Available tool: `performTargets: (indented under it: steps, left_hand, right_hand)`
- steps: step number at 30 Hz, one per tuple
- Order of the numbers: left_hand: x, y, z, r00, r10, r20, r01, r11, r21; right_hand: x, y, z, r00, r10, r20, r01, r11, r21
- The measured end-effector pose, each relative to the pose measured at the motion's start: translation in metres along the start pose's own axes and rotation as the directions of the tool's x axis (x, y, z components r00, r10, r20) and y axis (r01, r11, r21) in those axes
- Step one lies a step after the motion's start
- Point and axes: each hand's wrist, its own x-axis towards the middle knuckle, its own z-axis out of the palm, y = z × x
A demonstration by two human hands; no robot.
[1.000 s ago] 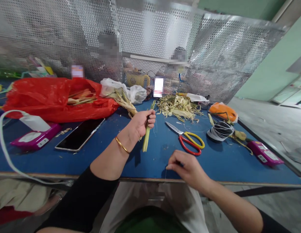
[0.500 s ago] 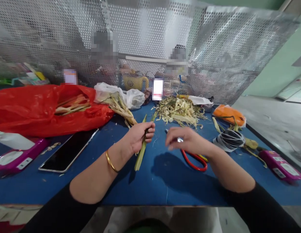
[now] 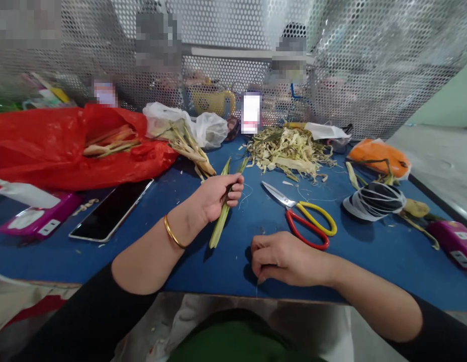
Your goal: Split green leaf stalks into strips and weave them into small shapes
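My left hand, a gold bangle at its wrist, is closed around a bundle of pale green husk strips. Their ends stick out above and below the fist. Low over the front of the table, my right hand has its thumb and fingertips pinched together on a fine white thread. Only a short piece of that thread shows under the fingertips. Scissors with one red and one yellow handle lie just beyond the right hand, blades pointing away to the left.
A heap of husk scraps lies at the back. Left stand a red plastic bag, a phone and a purple box. Right are a thread-wound black spool, an orange bag and another purple box. A perforated screen rises behind.
My right hand has moved from above the scissors toward the table's front edge, uncovering them. The left hand keeps its grip on the husk strips. The view has tilted downward.
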Motion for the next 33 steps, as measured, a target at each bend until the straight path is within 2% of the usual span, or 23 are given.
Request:
performTargets:
  steps: [2, 4, 6, 8, 10, 13, 14, 15, 16, 17, 18, 19, 20, 21, 22, 24, 25, 27, 28, 29, 31, 33]
  left_hand:
    - [0.000, 0.000, 0.000, 1.000, 0.002, -0.002, -0.002, 1.000, 0.008]
    - [0.001, 0.000, 0.001, 1.000, -0.002, 0.001, 0.002, 1.000, 0.022]
    - [0.001, -0.001, 0.001, 1.000, -0.009, 0.009, 0.009, 0.999, 0.037]
    - [0.001, -0.001, 0.002, 1.000, -0.019, 0.021, 0.018, 0.999, 0.050]
    - [0.000, -0.002, 0.002, 0.999, -0.030, 0.036, 0.028, 0.998, 0.060]
    - [-0.002, -0.002, 0.003, 0.997, -0.044, 0.057, 0.039, 0.997, 0.073]
    - [-0.003, -0.003, 0.003, 0.997, -0.045, 0.067, 0.040, 0.996, 0.080]
    - [-0.004, -0.003, 0.003, 0.996, -0.046, 0.076, 0.039, 0.995, 0.088]
    - [-0.004, -0.003, 0.004, 0.995, -0.047, 0.085, 0.039, 0.995, 0.096]
    - [-0.005, -0.004, 0.005, 0.994, -0.052, 0.092, 0.042, 0.994, 0.104]
    - [-0.006, -0.004, 0.005, 0.994, -0.056, 0.093, 0.045, 0.993, 0.110]
    - [-0.006, -0.005, 0.006, 0.994, -0.061, 0.096, 0.050, 0.992, 0.116]
    - [-0.007, -0.005, 0.007, 0.993, -0.065, 0.098, 0.053, 0.991, 0.119]
    - [-0.007, -0.005, 0.007, 0.992, -0.069, 0.102, 0.056, 0.991, 0.123]
    - [-0.008, -0.006, 0.008, 0.992, -0.071, 0.107, 0.058, 0.990, 0.126]
    - [-0.009, -0.007, 0.009, 0.990, -0.074, 0.117, 0.058, 0.989, 0.134]
    - [-0.009, -0.007, 0.009, 0.990, -0.075, 0.123, 0.057, 0.989, 0.140]
    - [-0.010, -0.009, 0.010, 0.987, -0.079, 0.138, 0.058, 0.987, 0.152]
    - [-0.011, -0.009, 0.010, 0.986, -0.084, 0.146, 0.061, 0.986, 0.158]
    - [-0.011, -0.010, 0.010, 0.985, -0.087, 0.151, 0.062, 0.985, 0.164]
    - [-0.011, -0.011, 0.010, 0.986, -0.084, 0.146, 0.058, 0.983, 0.176]
    - [-0.010, -0.012, 0.009, 0.990, -0.066, 0.128, 0.041, 0.981, 0.189]
  right_hand:
    - [0.000, -0.001, -0.001, 1.000, 0.009, 0.008, -0.009, 1.000, 0.011]
    - [-0.001, -0.002, -0.004, 0.999, 0.026, -0.034, -0.022, 0.994, 0.111]
    - [-0.002, -0.002, -0.010, 0.989, 0.086, -0.121, -0.051, 0.963, 0.264]
    - [-0.002, -0.001, -0.022, 0.951, 0.195, -0.238, -0.095, 0.922, 0.375]
    - [0.000, 0.003, -0.039, 0.870, 0.306, -0.386, -0.152, 0.912, 0.381]
    - [0.006, 0.020, -0.073, 0.655, 0.361, -0.664, -0.326, 0.927, 0.183]
    - [0.008, 0.028, -0.085, 0.565, 0.341, -0.751, -0.427, 0.900, 0.087]
    - [0.010, 0.036, -0.096, 0.497, 0.303, -0.813, -0.551, 0.834, -0.026]
    - [0.012, 0.043, -0.105, 0.450, 0.240, -0.860, -0.665, 0.734, -0.143]
    - [0.013, 0.049, -0.111, 0.421, 0.190, -0.887, -0.696, 0.695, -0.182]
    - [0.013, 0.053, -0.115, 0.416, 0.133, -0.900, -0.725, 0.646, -0.240]
    - [0.013, 0.054, -0.115, 0.429, 0.089, -0.899, -0.739, 0.608, -0.292]
    - [0.014, 0.054, -0.113, 0.453, 0.080, -0.888, -0.729, 0.606, -0.317]
    - [0.015, 0.051, -0.108, 0.483, 0.112, -0.869, -0.702, 0.642, -0.308]
    - [0.016, 0.047, -0.102, 0.510, 0.180, -0.841, -0.653, 0.718, -0.242]
    - [0.021, 0.038, -0.085, 0.598, 0.367, -0.713, -0.464, 0.883, 0.066]
    - [0.025, 0.034, -0.075, 0.655, 0.450, -0.608, -0.369, 0.892, 0.262]
    - [0.032, 0.030, -0.059, 0.774, 0.486, -0.405, -0.227, 0.811, 0.540]
    - [0.036, 0.030, -0.052, 0.823, 0.463, -0.329, -0.192, 0.773, 0.605]
    - [0.039, 0.031, -0.047, 0.849, 0.443, -0.289, -0.174, 0.749, 0.639]
    - [0.041, 0.035, -0.042, 0.847, 0.455, -0.274, -0.185, 0.736, 0.651]
    - [0.040, 0.039, -0.042, 0.804, 0.500, -0.323, -0.216, 0.751, 0.624]
